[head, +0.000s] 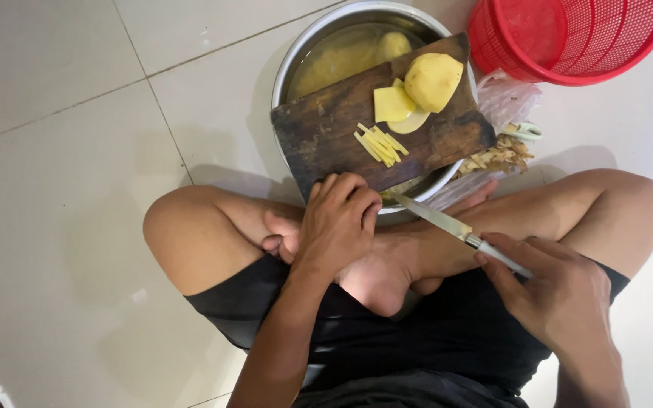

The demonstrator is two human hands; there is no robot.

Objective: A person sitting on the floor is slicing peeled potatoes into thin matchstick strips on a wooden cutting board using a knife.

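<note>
I sit cross-legged on the floor [62,151], and the cutting board [326,136] is my landmark: it lies across the rim of the metal bowl [296,57] so it sits raised within reach in front of my legs. My left hand [338,223] is curled at the board's near edge, fingers bent together on the rim, seemingly to keep it from sliding off the bowl. My right hand [561,295] is closed around the handle of the knife [432,217], the blade pointing toward that same near edge, clear of the food. On the board's far end rest the peeled potato [434,79], slices [393,104] beside it, and thin sticks [379,143] nearer the middle. Right of the board lie peelings [500,157]; beyond them stands a red basket [568,38].
</note>
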